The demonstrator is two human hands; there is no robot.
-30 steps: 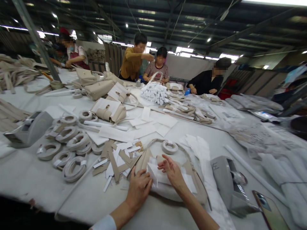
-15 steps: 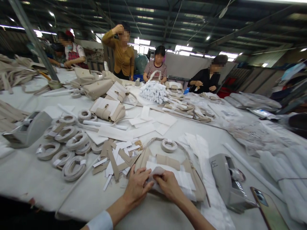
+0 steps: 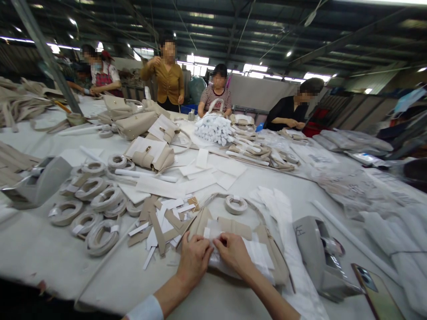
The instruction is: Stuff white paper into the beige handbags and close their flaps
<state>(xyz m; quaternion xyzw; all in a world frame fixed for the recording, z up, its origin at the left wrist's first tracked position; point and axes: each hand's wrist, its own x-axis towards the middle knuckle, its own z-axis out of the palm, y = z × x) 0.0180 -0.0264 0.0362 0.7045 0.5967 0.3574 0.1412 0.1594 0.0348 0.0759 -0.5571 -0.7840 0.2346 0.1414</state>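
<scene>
My left hand [image 3: 193, 261] and my right hand [image 3: 235, 253] meet low in the middle of the view, fingers curled down and pinching a piece of white wrapping paper [image 3: 213, 234]. The paper lies on a flat beige handbag [image 3: 235, 227] resting on the white table [image 3: 46, 249]. More white sheets [image 3: 258, 254] cover the bag just right of my right hand. A coiled beige strap roll [image 3: 235, 204] sits just beyond the bag.
Several strap rolls [image 3: 96, 200] and cut beige and white strips [image 3: 160, 218] lie to the left. Grey tape dispensers stand at the right [image 3: 320, 258] and the left [image 3: 36, 182]. A phone [image 3: 376, 293] lies at the lower right. Finished bags [image 3: 150, 153] and several people [image 3: 168, 75] are at the far side.
My right hand, open above the paper a second ago, has come down beside my left hand and both now pinch the white paper. The person in the mustard top has lowered an arm.
</scene>
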